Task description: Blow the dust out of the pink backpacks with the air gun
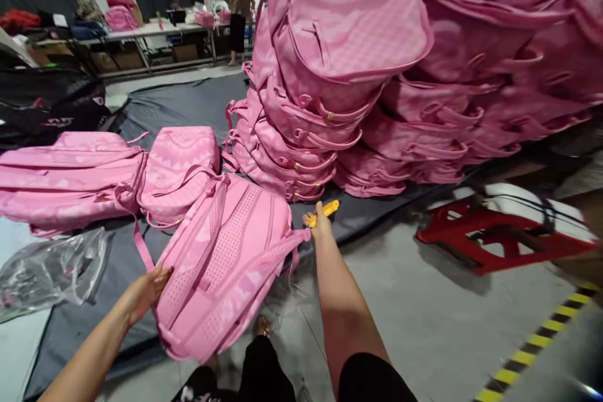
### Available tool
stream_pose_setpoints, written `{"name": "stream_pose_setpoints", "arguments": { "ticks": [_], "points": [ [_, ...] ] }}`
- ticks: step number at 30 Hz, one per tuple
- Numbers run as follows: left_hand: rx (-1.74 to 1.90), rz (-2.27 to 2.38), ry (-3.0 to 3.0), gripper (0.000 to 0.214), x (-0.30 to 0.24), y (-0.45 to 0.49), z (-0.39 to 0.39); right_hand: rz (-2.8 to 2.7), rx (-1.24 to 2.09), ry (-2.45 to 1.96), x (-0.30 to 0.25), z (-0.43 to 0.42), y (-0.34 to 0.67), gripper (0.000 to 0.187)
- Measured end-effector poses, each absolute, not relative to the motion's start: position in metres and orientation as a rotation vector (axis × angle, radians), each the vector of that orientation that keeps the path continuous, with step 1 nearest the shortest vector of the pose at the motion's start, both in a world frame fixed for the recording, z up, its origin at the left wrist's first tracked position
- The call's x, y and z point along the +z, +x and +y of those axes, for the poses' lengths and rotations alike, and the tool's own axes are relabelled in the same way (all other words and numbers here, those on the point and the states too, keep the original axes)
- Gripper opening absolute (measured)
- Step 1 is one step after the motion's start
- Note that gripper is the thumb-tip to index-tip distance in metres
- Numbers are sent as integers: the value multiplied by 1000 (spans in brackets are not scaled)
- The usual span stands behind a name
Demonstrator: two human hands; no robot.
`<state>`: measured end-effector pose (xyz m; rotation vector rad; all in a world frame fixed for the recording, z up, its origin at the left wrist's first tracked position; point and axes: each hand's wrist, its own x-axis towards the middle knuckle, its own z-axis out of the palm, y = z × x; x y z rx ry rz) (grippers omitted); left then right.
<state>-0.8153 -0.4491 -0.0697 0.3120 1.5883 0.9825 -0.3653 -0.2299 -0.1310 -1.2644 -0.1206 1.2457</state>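
A pink backpack [235,245] is in front of me, its padded back panel and shoulder straps facing up. At its left edge, my left hand [149,289] grips the side by a strap. My right hand [321,223] is closed around a small yellow tool [325,213], whose exact kind I cannot make out. That hand is also right at the end of the backpack's right shoulder strap [287,248]; whether it pinches the strap is unclear. Just beyond lies another pink backpack [181,169], front side up, with a further pink backpack [75,179] to its left.
Tall stacks of pink backpacks [348,31] rise ahead and to the right on a dark ground sheet [188,100]. A clear plastic bag [56,264] lies at left. On the right are a red trolley [499,239] and striped floor tape [532,352]. People stand by far tables [155,28].
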Motion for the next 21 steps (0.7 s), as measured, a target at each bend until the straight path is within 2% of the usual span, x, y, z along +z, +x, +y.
{"name": "stream_pose_setpoints", "arguments": {
  "ticks": [6, 13, 21],
  "points": [
    [961, 1622, 92, 34, -69, -808, -442, -63, 1368, -1140, -133, -149, -364, 40],
    [1070, 1796, -73, 18, -64, -757, -429, -61, 1458, -1139, -126, -114, -361, 41],
    [1193, 1832, -190, 13, -69, -749, -423, -157, 1511, -1133, -115, -67, -370, 30]
  ]
}}
